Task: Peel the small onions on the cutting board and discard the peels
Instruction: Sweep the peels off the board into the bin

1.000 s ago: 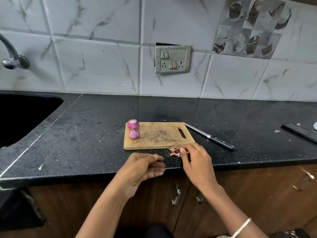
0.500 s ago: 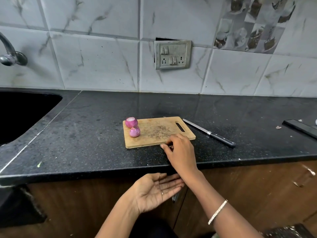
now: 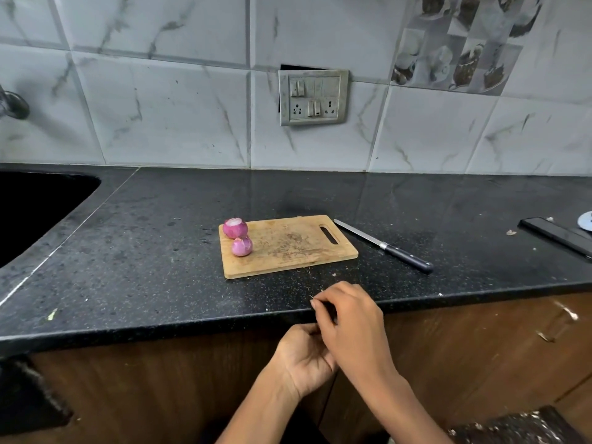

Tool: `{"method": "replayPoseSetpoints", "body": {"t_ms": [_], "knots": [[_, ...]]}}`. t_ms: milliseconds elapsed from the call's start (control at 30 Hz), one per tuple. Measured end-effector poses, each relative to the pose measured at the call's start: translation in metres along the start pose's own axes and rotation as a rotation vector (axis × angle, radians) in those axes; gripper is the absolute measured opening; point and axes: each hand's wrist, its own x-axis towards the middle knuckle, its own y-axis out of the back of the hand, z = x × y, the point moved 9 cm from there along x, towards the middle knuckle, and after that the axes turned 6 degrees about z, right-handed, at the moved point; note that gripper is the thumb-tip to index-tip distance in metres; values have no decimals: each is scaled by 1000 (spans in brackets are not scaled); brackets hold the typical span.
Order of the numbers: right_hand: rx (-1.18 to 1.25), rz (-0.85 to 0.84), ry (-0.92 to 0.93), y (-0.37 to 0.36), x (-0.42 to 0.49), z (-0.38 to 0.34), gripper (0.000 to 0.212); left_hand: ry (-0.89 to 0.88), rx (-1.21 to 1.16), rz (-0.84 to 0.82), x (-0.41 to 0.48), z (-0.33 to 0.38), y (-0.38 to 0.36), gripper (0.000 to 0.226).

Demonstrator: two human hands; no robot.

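Hovering at the counter's lip: both your hands, with the onions back on the board

Your right hand [image 3: 349, 318] sits over the front lip of the black counter [image 3: 160, 257]. Its knuckles are up and its fingers curled, with the tips drawn together and pointing left. Whether they pinch anything cannot be told from this view. Your left hand [image 3: 301, 360] is just below the lip, cupped beneath the right one and touching it. Its fingers are hidden behind the right hand, so it is equally unclear whether it holds anything.

A few tiny scraps dot the counter between your right hand and the wooden cutting board [image 3: 288, 261]. The board lies flat farther back, apart from both hands, with its handle slot at the right end. At its left end the far onion [image 3: 235, 228], which shows a pale cut top, and the near onion [image 3: 242, 246], rounder and pinkish, stand touching each other.

Just right of the board a knife [image 3: 382, 246] lies on the counter. Its blade tip is near the board's back right corner and its dark handle angles toward you and to the right.

At the far left the counter drops into a dark sink [image 3: 32, 213], with part of a tap [image 3: 12, 105] on the tiled wall above it. A switch plate [image 3: 313, 97] is set in the tiles behind the board. Below the counter runs a brown wooden cabinet front [image 3: 480, 347].
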Motion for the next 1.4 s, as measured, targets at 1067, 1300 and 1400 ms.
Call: {"method": "replayPoseSetpoints", "body": {"t_ms": [1067,1300,1400], "knots": [[71,-26,131,19,4,0,18,-26,-56,25,-8,5,-3,41],[-136,-210,-106,-13,54,55,41,28,-38,60,-14,2,1,47],[-72,-307,-68,-24,28,44,56,-6,-28,78,-10,6,4,42]]}}
